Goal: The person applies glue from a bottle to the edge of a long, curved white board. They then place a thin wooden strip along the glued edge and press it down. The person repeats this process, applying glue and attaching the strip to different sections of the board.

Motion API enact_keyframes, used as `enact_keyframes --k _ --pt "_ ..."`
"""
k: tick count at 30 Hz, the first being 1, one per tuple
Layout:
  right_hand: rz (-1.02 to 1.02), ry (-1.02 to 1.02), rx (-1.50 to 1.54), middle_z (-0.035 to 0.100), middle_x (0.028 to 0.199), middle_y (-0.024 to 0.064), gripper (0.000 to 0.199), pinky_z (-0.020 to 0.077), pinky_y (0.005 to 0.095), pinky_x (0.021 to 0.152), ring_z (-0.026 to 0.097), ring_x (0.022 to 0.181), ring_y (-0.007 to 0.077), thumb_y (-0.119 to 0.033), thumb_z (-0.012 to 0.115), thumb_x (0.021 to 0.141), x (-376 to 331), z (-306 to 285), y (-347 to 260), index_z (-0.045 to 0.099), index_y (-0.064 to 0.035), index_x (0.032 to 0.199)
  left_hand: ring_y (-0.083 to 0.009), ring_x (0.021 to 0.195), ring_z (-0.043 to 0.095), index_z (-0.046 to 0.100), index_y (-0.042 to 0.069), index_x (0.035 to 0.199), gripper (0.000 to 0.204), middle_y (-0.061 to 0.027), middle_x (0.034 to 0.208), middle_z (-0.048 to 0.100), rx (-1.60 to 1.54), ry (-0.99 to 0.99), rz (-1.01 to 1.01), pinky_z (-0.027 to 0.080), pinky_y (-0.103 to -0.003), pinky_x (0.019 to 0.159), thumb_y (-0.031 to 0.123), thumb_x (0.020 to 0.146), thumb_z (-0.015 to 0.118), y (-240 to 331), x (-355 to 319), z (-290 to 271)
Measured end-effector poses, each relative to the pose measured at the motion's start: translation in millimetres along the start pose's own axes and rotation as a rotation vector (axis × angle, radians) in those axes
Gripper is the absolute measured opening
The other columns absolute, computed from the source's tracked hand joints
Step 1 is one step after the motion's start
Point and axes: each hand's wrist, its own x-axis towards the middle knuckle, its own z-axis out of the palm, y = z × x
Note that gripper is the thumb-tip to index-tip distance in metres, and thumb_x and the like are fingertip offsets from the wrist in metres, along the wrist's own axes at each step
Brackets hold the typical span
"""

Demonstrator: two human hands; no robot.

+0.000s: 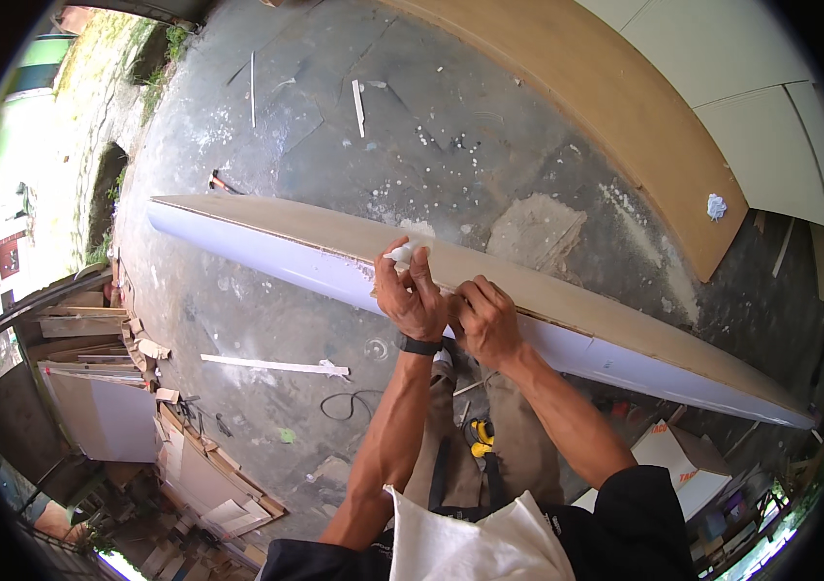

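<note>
- Hanging at the bottom edge near the chest: white cloth bag (475,542), dark sleeves either side
- Below the forearms on the floor: yellow-black tool (479,438), black cable loop (346,405) to its left, white cardboard box (675,463) to the right
- Left hand (410,295), black wristband, fingers pinched on a small white rag (400,255), pressed onto the top edge of the long board (266,242)
- Right hand (487,320) just beside the left, touching it, fingers curled and gripping the same board edge
- Board stands on its long edge across the frame, left to lower right; white face toward the person, brown face on the far side
- Loose white strip (271,365) lies on the concrete floor (237,320), near side of the board, left
- Stack of panels and offcuts (111,387) at far left
- Beyond the board: paint-spattered concrete, a thin white stick (358,107), then a big brown panel (615,107) leaning at upper right with a white blob (716,206) near its lower corner
</note>
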Motion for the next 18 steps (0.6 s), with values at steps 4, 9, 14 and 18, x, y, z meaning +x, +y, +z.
enact_keyframes --k 4,9,14,18 --pt "0.065 -0.032 0.095 0.061 0.088 0.0102 0.015 0.0513 0.0431 0.074 0.061 0.090 0.0305 -0.008 0.071 0.071 3 -9 0 0.066 -0.0030 0.084 -0.0174 0.082 0.070 0.061 -0.006 0.113 0.023 -0.0150 0.112 0.068 0.132 -0.058 0.079 0.059 -0.029 0.059 0.015 0.106 0.063 -7 -1 -2" --pt "0.279 -0.161 0.633 0.071 0.107 0.0115 0.032 0.0498 0.0383 0.084 0.065 0.099 0.0251 -0.012 0.074 0.073 19 -42 37 0.072 -0.0009 0.103 -0.0194 0.085 0.072 0.061 -0.006 0.114 0.023 -0.0162 0.111 0.069 0.149 -0.098 0.002 0.059 -0.031 0.061 0.015 0.107 0.061 -1 0 -2" --pt "0.315 -0.088 0.843 0.072 0.116 0.0085 0.035 0.0496 0.0374 0.088 0.064 0.105 0.0212 -0.013 0.075 0.085 60 -20 53 0.071 -0.0047 0.119 -0.0197 0.086 0.072 0.061 -0.006 0.113 0.022 -0.0166 0.110 0.069 0.148 -0.110 0.027 0.060 -0.030 0.061 0.015 0.107 0.061 -2 -1 2" --pt "0.278 -0.212 1.014 0.073 0.114 0.0045 0.034 0.0508 0.0343 0.089 0.064 0.098 0.0141 -0.012 0.077 0.093 82 -12 41 0.071 -0.0057 0.125 -0.0201 0.087 0.073 0.060 -0.006 0.115 0.022 -0.0169 0.112 0.068 0.130 -0.114 0.000 0.060 -0.030 0.063 0.014 0.107 0.061 -4 2 0"
